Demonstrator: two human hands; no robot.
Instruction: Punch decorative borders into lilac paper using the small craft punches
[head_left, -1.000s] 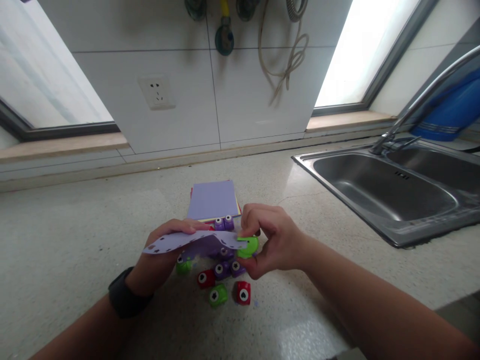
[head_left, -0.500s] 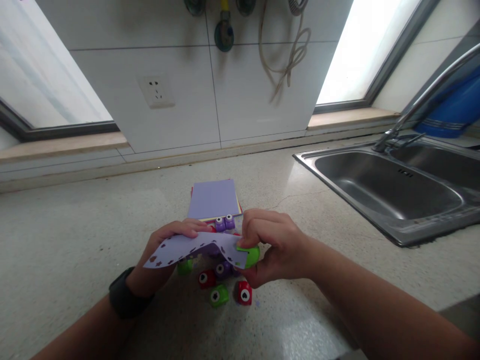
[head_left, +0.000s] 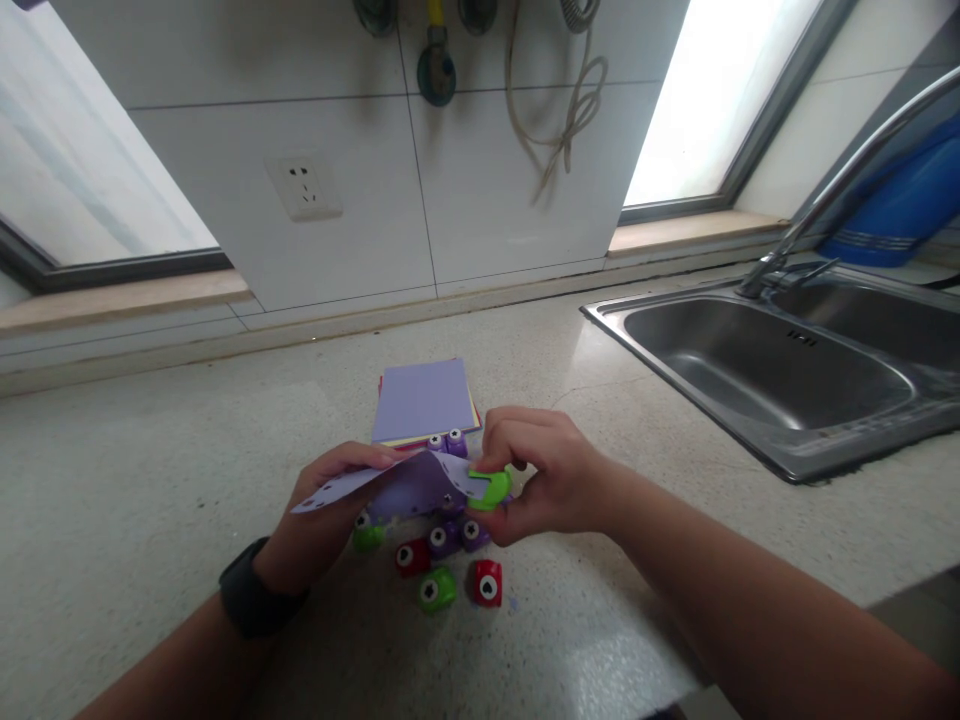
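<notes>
A bent sheet of light purple paper (head_left: 420, 478), with small shaped holes along its edges, is held up above the counter. My left hand (head_left: 334, 490) grips its left part, the thumb hidden beneath. In my right hand (head_left: 544, 472) a green craft punch (head_left: 491, 490) is pinched between thumb and fingers, its slot over the paper's right edge. Below lie several more punches: a green punch (head_left: 437, 590), a red punch (head_left: 487, 583), another red punch (head_left: 412, 557) and a purple punch (head_left: 444, 540). Two purple punches (head_left: 447, 441) stand behind the sheet.
A stack of coloured paper (head_left: 424, 400), purple on top, lies farther back on the speckled counter (head_left: 187, 430). To the right is a steel sink (head_left: 750, 370) with a tall faucet (head_left: 825, 200). A wall socket (head_left: 304, 187) and a looped cord (head_left: 574, 120) are on the tiled wall.
The paper's middle has bent up into a sharper peak. My right hand has tilted the green punch and raised it slightly. The view has shifted a little.
</notes>
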